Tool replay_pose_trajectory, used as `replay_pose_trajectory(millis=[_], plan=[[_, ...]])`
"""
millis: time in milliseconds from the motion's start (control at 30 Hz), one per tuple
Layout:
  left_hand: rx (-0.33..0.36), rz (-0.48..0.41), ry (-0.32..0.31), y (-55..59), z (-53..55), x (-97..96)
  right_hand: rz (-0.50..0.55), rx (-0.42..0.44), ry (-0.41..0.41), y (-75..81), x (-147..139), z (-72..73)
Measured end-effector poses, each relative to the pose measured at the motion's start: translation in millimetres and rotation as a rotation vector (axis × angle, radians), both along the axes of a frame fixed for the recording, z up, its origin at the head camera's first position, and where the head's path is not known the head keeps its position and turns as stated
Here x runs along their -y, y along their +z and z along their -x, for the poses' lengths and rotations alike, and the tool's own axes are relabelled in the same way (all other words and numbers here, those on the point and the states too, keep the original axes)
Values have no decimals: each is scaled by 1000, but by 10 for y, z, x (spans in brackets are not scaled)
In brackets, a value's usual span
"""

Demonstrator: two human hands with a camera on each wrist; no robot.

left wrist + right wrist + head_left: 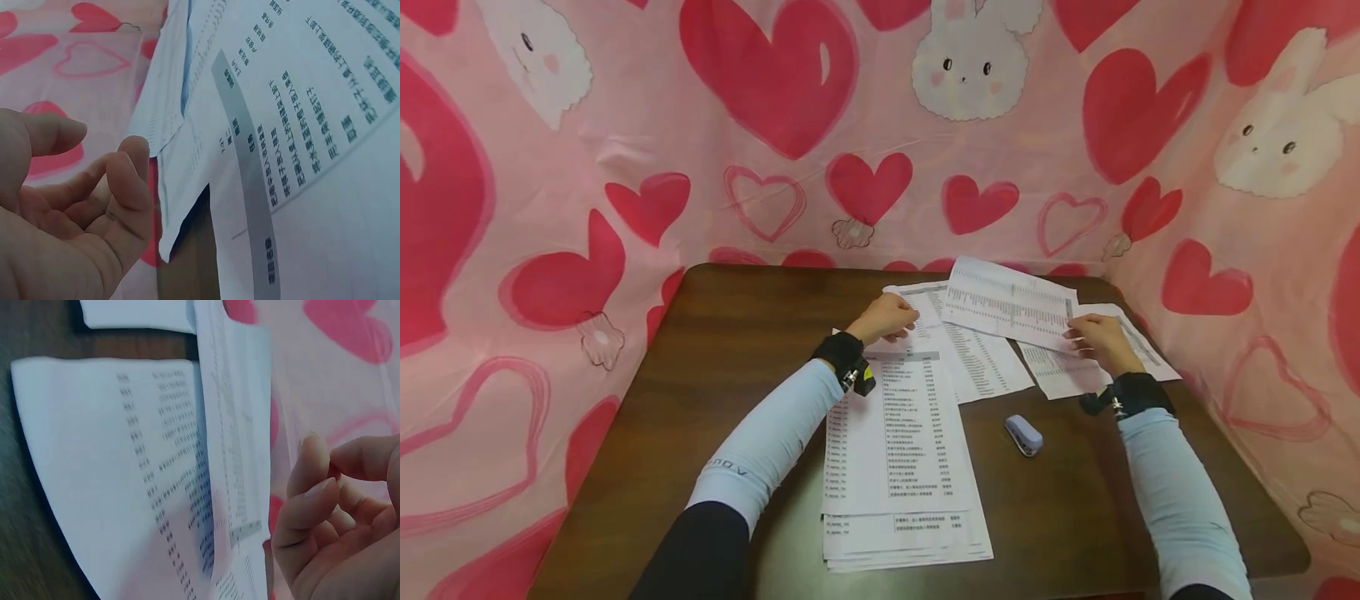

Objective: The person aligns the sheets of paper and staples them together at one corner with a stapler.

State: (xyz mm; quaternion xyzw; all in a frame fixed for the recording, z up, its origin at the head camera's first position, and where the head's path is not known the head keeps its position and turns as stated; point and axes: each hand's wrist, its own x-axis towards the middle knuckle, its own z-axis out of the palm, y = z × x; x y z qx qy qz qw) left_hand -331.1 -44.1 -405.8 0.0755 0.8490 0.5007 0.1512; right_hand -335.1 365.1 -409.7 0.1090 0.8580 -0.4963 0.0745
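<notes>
Paper stack [917, 433] at 6 o'clock, near edges uneven: pref. align. Stapler [1024, 435] at 4. R hand [1107, 342] at 3, thumb-tip meeting finger; can't tell if gripping. L hand [883, 317] ctr, loosely curled, nothing held. Slanted sheet [1011, 304] approx. 3: pinch edge lightly, w/o creasing.

I'm riding the head camera high over the table [715, 358], facing forward and down, far enough back to take in the left hand [883, 319] and the right hand [1105, 343]. Over on my left wrist feed: right up close, turned sideways across printed sheets [325, 206]. My right wrist feed sits just as tight, tipped sideways too. Every view catches sheets and the heart-patterned backdrop [865, 125].
</notes>
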Motion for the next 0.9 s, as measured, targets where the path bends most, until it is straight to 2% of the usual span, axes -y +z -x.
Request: replay_pose_trajectory(millis=[100, 233, 367, 467, 567, 700, 900], plan=[[3, 15, -11, -14, 74, -82, 16, -1, -55, 3, -76, 19], [24, -21, 4, -56, 160, -184, -14, 0, -78, 5, -132, 42], [92, -76, 31, -126, 202, -285, -47, 27, -88, -45, -161, 60], [154, -122, 55, -165, 226, -350, -71, 48, -87, -93, -172, 77], [219, -214, 75, -184, 273, -413, -114, 46, -82, -113, -196, 87], [285, -316, 115, -172, 328, -447, -189, 27, -36, -101, -226, 89], [321, -365, 182, -194, 367, -460, -279, -18, 7, -87, -218, 98]])
